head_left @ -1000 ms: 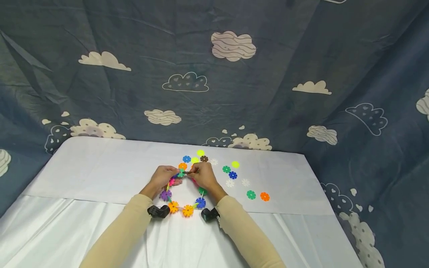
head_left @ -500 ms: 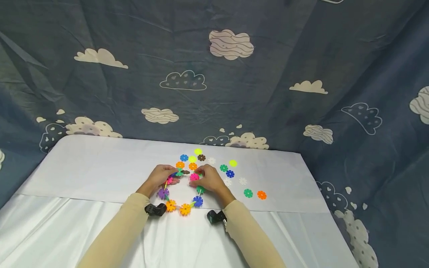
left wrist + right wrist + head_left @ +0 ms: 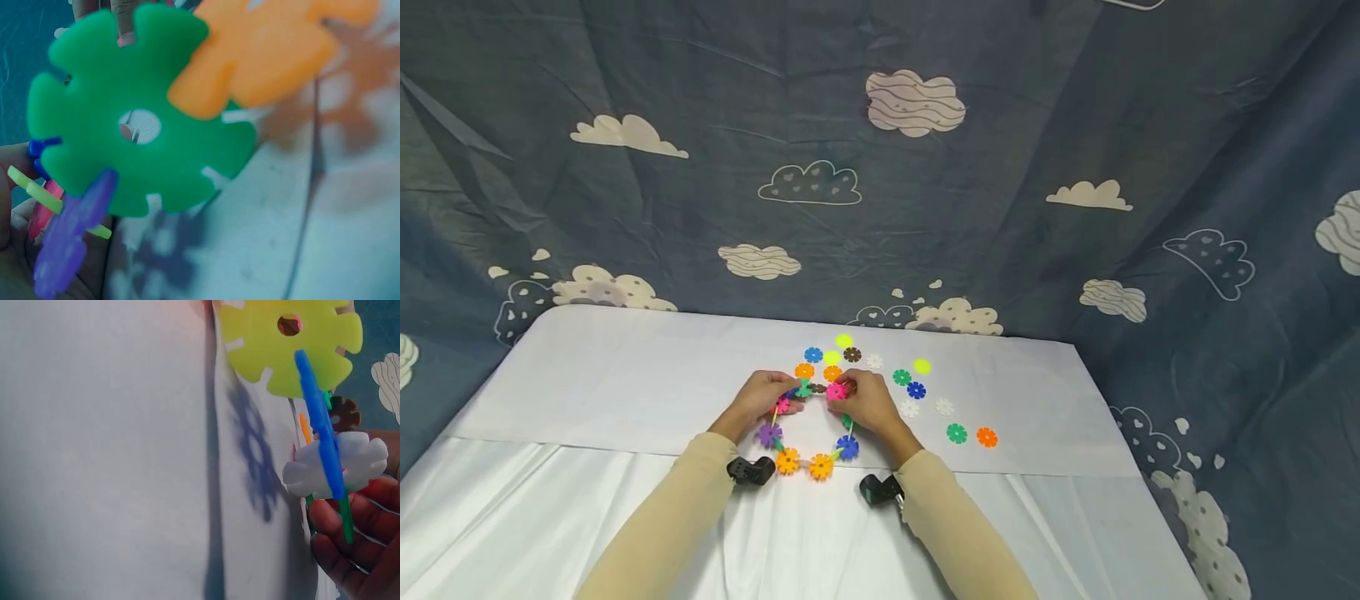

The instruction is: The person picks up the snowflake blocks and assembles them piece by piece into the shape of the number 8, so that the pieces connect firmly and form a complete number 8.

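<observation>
Colourful notched plastic discs, slotted edge to edge, form a ring between the hands. My left hand (image 3: 760, 404) pinches its upper left part near a green disc (image 3: 803, 389). A brown disc (image 3: 817, 388) juts from that green one toward the right. My right hand (image 3: 872, 402) pinches the ring's upper right part at a pink disc (image 3: 836, 392), whose edge is right at the brown disc. In the left wrist view a purple disc (image 3: 69, 250) and an orange disc (image 3: 262, 56) hang close. The right wrist view has a blue disc (image 3: 325, 437) and a white disc (image 3: 362, 459).
Loose discs lie on the white cloth beyond and right of the hands, among them a brown disc (image 3: 852, 355), a dark blue disc (image 3: 916, 390) and an orange disc (image 3: 987, 437). A dark cloud-print curtain (image 3: 820, 100) hangs behind the table (image 3: 647, 358).
My right hand has let go of the brown disc, moved down to the pink disc, and brought it up and against the brown disc. My left hand has kept its hold.
</observation>
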`<action>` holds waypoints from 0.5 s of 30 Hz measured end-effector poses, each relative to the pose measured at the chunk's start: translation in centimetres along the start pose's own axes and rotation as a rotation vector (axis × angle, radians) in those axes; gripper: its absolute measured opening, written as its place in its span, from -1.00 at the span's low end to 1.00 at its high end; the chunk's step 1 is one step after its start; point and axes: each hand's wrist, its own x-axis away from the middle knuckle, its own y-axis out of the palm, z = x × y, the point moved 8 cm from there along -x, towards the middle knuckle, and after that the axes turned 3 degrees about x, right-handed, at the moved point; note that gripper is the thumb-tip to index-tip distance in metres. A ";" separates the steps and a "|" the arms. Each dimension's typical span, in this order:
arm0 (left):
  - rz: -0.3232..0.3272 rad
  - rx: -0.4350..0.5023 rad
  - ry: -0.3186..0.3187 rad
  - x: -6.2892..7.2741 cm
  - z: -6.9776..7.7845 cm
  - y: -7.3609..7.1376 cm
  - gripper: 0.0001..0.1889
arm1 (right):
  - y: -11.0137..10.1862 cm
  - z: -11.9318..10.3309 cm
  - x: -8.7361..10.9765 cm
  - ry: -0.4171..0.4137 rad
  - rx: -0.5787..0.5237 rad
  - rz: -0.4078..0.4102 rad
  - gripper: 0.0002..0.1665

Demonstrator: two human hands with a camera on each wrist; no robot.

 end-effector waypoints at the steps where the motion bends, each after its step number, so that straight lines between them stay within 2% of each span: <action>1: 0.000 -0.002 0.000 0.0 0.0 0.0 -0.70 | 0.0 -0.1 0.0 -0.002 -0.003 -0.005 -0.56; 6: 0.020 0.007 0.009 0.1 0.1 0.1 -0.71 | 0.2 -0.6 0.0 -0.035 0.010 -0.014 -0.55; 11: 0.045 0.014 0.040 0.3 0.3 0.2 -0.73 | 0.5 -0.9 0.0 -0.062 0.098 0.002 -0.57; 15: 0.049 -0.022 0.038 0.5 0.4 0.2 -0.73 | 0.7 -0.9 0.0 -0.058 0.119 0.007 -0.55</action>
